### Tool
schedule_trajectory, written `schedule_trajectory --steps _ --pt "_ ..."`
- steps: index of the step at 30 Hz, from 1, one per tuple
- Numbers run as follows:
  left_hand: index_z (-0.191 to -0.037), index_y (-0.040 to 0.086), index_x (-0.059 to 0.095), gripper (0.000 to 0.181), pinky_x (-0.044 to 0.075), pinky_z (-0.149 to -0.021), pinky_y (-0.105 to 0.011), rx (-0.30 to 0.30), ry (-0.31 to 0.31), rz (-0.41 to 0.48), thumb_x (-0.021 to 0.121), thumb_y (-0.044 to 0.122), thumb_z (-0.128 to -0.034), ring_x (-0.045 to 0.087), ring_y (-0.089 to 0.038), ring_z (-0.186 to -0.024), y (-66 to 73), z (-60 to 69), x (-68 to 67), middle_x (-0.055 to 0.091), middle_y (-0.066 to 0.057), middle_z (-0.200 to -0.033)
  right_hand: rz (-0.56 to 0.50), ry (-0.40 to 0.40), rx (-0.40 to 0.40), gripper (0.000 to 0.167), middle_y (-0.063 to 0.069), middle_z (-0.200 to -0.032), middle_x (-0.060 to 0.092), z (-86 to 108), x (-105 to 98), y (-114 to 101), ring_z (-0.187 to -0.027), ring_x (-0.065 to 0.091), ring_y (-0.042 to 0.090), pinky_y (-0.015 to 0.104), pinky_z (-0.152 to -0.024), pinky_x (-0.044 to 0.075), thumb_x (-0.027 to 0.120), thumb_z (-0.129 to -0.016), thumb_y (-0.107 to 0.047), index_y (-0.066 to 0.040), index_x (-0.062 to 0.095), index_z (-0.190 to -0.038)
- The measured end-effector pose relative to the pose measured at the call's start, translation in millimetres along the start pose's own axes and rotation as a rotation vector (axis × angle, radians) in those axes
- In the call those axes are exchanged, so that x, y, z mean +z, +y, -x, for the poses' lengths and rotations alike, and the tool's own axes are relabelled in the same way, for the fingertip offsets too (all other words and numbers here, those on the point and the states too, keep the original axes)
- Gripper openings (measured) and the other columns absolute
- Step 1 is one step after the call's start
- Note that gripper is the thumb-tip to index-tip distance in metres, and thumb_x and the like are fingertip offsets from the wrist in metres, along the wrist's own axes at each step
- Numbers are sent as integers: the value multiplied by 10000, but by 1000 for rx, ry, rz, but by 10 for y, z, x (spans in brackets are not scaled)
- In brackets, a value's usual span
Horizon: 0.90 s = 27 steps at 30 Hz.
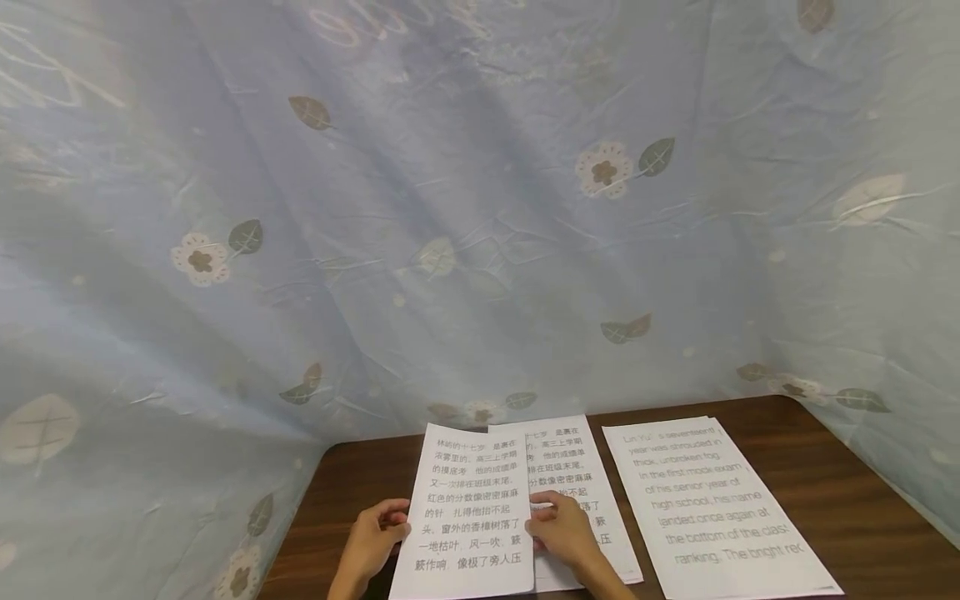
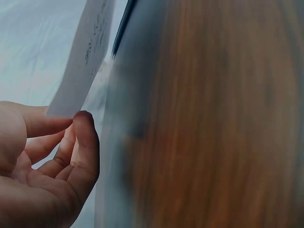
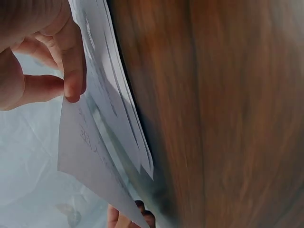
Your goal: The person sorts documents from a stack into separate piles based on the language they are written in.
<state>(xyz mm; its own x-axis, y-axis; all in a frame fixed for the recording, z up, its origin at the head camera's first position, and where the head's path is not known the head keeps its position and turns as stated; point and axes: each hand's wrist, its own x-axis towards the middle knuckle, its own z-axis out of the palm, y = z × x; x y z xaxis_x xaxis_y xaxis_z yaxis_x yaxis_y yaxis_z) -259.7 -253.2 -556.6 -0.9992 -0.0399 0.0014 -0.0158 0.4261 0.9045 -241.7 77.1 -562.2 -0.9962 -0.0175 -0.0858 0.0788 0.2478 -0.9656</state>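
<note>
The left hand [image 1: 372,540] and right hand [image 1: 566,533] pinch the sheet [image 1: 465,517] by opposite edges so it stays spread, partly over a pile [image 1: 621,557], seemingly raised off the surface [image 1: 341,479].

Dark wood-grain table [image 1: 821,483] is filling the lower part of the head view, far corners rounding off. Printed English pages [image 1: 716,508] are lying face up toward its right side, large grey text showing, a second sheet's edge peeking out at the upper right corner. Pale blue cloth [image 1: 487,333] is hanging behind and wrapping both sides, creasing all over. Print is repeating: white flower [image 1: 604,171] is sitting upper right of centre with green leaf [image 1: 657,157] beside it; brown leaf [image 1: 310,112] is showing upper left. Pale scrawl [image 1: 367,21] is running along the top edge.
</note>
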Motion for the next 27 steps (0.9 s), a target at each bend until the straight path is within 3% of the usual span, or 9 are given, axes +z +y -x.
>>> schedule_trajectory --steps 13,27 --pt "-1320 -59 680 410 587 -678 -322 -66 25 -29 722 -45 -913 650 -188 -869 -124 -14 -402 672 -111 -1030 -68 -31 -33 513 87 -946 711 15 422 -170 -684 705 153 268 -602 609 734 -860 -15 84 632 -1352" --pt "-1299 -66 687 396 597 -680 -364 -116 26 -60 730 -60 -905 629 -199 -869 -281 -82 -631 667 -86 -986 -48 -17 -88 493 65 -881 722 -13 703 -219 -606 699 138 236 -539 580 738 -806 33 74 678 -1294"
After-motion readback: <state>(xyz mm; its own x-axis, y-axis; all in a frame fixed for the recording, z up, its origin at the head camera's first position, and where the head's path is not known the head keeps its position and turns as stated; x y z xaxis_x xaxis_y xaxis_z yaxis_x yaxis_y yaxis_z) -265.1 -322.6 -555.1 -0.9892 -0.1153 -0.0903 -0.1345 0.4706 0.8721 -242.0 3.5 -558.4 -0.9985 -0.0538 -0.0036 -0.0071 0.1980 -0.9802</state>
